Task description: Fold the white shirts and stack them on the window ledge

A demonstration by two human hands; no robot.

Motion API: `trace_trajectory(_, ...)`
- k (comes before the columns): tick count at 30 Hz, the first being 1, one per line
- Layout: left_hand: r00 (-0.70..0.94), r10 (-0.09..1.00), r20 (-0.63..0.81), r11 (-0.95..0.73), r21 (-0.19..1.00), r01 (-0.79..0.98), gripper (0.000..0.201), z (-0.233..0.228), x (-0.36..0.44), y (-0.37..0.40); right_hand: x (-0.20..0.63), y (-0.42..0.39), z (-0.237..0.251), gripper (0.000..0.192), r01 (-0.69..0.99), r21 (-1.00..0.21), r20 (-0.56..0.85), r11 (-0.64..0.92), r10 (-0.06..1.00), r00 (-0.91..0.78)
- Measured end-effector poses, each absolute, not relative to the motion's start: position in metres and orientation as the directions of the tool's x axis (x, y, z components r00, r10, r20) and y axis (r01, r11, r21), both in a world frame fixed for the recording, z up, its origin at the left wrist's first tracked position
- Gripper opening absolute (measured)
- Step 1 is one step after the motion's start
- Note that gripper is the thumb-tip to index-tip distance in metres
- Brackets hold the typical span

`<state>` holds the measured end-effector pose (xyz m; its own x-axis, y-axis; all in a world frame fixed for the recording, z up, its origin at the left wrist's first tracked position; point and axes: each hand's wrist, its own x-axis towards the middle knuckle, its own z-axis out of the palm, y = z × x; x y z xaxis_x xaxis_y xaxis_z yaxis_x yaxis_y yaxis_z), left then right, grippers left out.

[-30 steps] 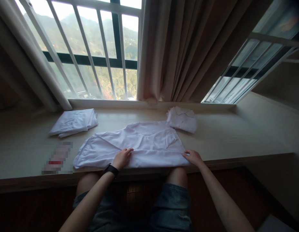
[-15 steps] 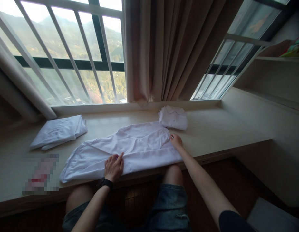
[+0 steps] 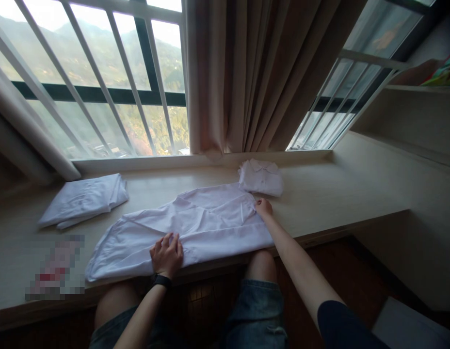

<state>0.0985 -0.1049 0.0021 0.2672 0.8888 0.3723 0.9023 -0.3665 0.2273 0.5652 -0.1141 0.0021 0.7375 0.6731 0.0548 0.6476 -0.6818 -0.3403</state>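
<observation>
A long white garment (image 3: 210, 218) lies folded lengthwise along the front of the wooden ledge, with soft creases across it; I cannot tell its exact kind. My left hand (image 3: 167, 254) rests palm down on its near edge, fingers slightly bent and apart, gripping nothing. At the garment's right end, the fingers of my right hand (image 3: 264, 207) are closed in a pinch on its edge. Just behind that end sits a folded white shirt (image 3: 261, 177) with a collar and buttons, close against the garment. Another folded white cloth item (image 3: 85, 199) lies at the back left.
The pale ledge (image 3: 319, 194) runs beneath barred windows, with a brown curtain (image 3: 247, 77) hanging between them. A blurred-out flat object (image 3: 56, 266) lies at the front left. Shelving (image 3: 410, 140) stands on the right. My knees are under the ledge's front edge.
My left hand has slid slightly left along the garment, and its fingers are more bent. My right hand stays at the right end, its pinch slightly higher. The view has shifted a little.
</observation>
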Motion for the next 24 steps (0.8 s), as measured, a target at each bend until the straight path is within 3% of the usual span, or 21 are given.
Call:
trace_trajectory(10,0.388,0.859,0.334,-0.454,0.146,0.879,0.038,-0.006,0.075,-0.088,0.545,-0.125,-0.001,0.046,0.635,-0.332,-0.076,-0.697,0.691,0.719)
trace_trajectory(13,0.433,0.842,0.321,-0.489,0.117,0.864,0.036,0.002,0.056,-0.075,0.542,-0.128,0.004,0.045,0.686,-0.289,-0.046,-0.668,0.725,0.687)
trace_trajectory(17,0.461,0.828,0.32,-0.512,0.094,0.854,0.033,0.015,0.06,-0.063,0.53,-0.11,0.016,0.047,0.867,-0.22,0.071,-0.447,0.879,0.471)
trace_trajectory(20,0.526,0.798,0.294,-0.583,0.154,0.798,0.036,0.021,0.094,-0.06,0.513,-0.085,0.02,0.05,0.937,-0.234,0.033,-0.26,0.961,0.274)
trace_trajectory(24,0.597,0.772,0.219,-0.636,0.237,0.735,0.046,0.017,0.152,-0.058,0.499,-0.055,0.018,0.056,0.965,-0.217,-0.054,-0.149,0.989,0.141)
